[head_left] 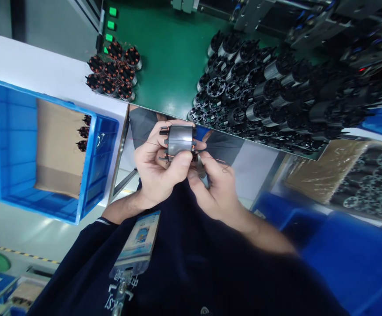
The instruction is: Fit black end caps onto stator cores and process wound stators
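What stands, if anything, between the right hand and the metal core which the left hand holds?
The small tool in the right hand: its metal tip lies by one end of the core, contact unclear. A fingertip and thin copper wire also show at that end. Nothing else visible stands between.

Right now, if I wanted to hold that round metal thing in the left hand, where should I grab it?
Probably by the smooth curved side of the metal cylinder, coming from above: that face is turned up, while black prongs stick out at both ends and the left hand partly covers its near edge.
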### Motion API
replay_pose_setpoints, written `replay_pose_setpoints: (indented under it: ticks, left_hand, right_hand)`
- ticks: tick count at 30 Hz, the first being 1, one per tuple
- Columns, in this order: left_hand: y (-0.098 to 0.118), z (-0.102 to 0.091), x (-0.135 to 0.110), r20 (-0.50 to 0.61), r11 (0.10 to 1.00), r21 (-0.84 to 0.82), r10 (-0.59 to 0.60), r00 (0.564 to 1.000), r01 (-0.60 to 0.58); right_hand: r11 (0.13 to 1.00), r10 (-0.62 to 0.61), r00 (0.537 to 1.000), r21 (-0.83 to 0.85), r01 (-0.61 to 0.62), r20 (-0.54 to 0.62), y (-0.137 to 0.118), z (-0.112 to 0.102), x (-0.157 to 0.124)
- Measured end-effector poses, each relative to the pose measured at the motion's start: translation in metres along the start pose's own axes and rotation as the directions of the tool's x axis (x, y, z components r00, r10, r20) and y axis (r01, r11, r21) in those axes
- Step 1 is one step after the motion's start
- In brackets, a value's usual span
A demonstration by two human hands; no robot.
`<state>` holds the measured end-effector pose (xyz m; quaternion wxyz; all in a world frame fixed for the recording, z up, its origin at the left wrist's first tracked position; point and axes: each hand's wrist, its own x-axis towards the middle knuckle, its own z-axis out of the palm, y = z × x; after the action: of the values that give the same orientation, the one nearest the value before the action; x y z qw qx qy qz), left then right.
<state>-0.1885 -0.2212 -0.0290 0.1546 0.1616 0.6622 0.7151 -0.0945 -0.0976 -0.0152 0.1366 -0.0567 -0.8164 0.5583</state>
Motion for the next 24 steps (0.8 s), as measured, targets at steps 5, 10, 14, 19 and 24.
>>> replay_pose_setpoints:
  ticks: [5, 10, 14, 19, 24]
  left_hand:
    - [-0.027, -0.006, 0.0, -0.117, 0.987, -0.161, -0.022, 0.993, 0.003]
    - [-0.055, -0.086, -0.001, -0.394, 0.987, -0.111, -0.153, 0.906, 0.118]
    - [-0.056, -0.219, -0.014, -0.665, 0.927, 0.283, 0.004, 0.747, 0.247]
    - [-0.055, -0.339, -0.033, -0.693, 0.418, 0.674, 0.072, 0.718, 0.609]
    - [-0.077, -0.35, -0.039, -0.604, 0.266, 0.716, -0.228, 0.764, 0.646]
  right_hand:
    - [0.987, 0.158, 0.986, -0.043, -0.156, 0.044, 0.01, 0.007, 0.001]
    - [0.916, 0.385, 0.919, -0.155, -0.369, 0.086, 0.036, 0.005, -0.001]
    - [0.863, 0.485, 0.866, -0.226, -0.451, 0.125, 0.068, -0.003, -0.007]
    - [0.808, 0.576, 0.786, -0.305, -0.504, 0.226, 0.084, 0.003, -0.005]
    - [0.802, 0.589, 0.749, -0.337, -0.493, 0.305, 0.076, 0.012, 0.007]
